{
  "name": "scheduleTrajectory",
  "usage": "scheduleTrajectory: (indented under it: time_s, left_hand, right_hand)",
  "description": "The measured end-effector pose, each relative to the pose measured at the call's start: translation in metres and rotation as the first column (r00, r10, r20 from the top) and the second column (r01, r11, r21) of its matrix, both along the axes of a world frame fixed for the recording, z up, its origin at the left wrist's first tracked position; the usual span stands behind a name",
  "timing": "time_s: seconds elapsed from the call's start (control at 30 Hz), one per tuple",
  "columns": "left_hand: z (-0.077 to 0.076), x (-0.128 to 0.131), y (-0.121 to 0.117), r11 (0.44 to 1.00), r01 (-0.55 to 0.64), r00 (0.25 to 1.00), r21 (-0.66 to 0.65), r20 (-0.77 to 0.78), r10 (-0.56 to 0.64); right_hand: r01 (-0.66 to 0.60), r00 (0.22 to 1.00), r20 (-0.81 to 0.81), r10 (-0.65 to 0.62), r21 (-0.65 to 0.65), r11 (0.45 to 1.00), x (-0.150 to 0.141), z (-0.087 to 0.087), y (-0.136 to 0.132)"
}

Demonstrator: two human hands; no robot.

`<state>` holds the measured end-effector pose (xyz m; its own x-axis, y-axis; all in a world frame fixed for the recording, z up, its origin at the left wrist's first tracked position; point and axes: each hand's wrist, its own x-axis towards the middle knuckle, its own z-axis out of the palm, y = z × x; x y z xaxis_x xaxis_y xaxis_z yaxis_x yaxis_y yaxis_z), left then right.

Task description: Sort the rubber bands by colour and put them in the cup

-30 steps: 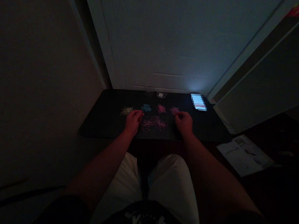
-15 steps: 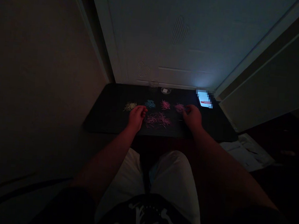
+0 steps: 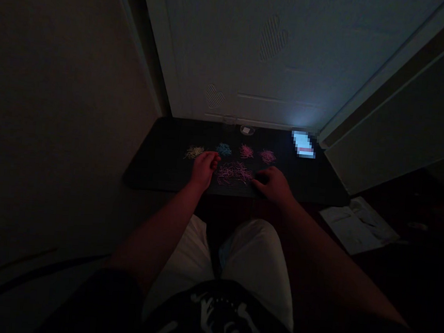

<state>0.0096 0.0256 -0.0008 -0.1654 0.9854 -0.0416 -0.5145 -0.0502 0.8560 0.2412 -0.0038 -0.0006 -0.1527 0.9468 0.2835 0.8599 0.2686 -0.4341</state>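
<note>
Dim light leaves the strands in the mixed pile (image 3: pixel 234 173) too fine to separate, the phone (image 3: pixel 304 144) screen is pixelated, both fingertips' grip is unreadable on the left hand (image 3: pixel 204 166) and right hand (image 3: pixel 274 184).

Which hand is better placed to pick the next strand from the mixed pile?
Probably the right hand: its fingertips touch the mixed pile's right edge. The left hand rests beside it, nearer the yellow pile.

Mixed pile (image 3: pixel 234 173) sits mid-surface (image 3: pixel 160 166). Behind it, four small piles in a row, narrow gaps between. Phone (image 3: pixel 304 144) behind-right of it, dish (image 3: pixel 247 130) at the back edge. Left and right of it the surface is bare.
</note>
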Motion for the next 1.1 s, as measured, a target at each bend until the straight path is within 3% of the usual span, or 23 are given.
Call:
scheduleTrajectory:
  time_s: [0.2,0.33,0.5,0.6,0.73,0.8,1.1]
  left_hand:
    - [-0.007,0.001,0.001,0.998,0.014,0.974,0.053,-0.229,-0.001]
    - [-0.008,0.003,0.001,0.994,0.026,0.882,0.107,-0.471,0.028]
    - [-0.008,0.006,-0.002,0.983,0.065,0.789,0.172,-0.612,0.055]
    - [-0.006,0.010,-0.008,0.974,0.130,0.650,0.187,-0.758,0.059]
    - [-0.002,0.017,-0.016,0.939,0.272,0.339,0.210,-0.934,0.111]
    - [-0.002,0.019,-0.018,0.926,0.316,0.242,0.206,-0.961,0.131]
    - [-0.003,0.019,-0.015,0.916,0.360,0.112,0.177,-0.983,0.146]
  right_hand:
    - [-0.053,0.998,-0.015,0.053,0.007,0.999,-0.029,-0.003,0.007]
    - [-0.079,0.991,-0.107,0.078,-0.002,0.997,-0.045,-0.004,0.011]
    - [-0.053,0.969,-0.242,0.045,-0.024,0.998,-0.052,-0.002,0.013]
    - [-0.044,0.954,-0.299,0.033,-0.028,0.999,-0.050,-0.002,0.011]
    - [-0.028,0.938,-0.347,0.024,-0.006,1.000,-0.047,-0.005,0.009]
    - [-0.009,0.930,-0.368,0.015,0.018,1.000,-0.046,-0.008,0.010]
    - [0.014,0.933,-0.360,0.008,0.057,0.998,-0.047,-0.011,0.012]
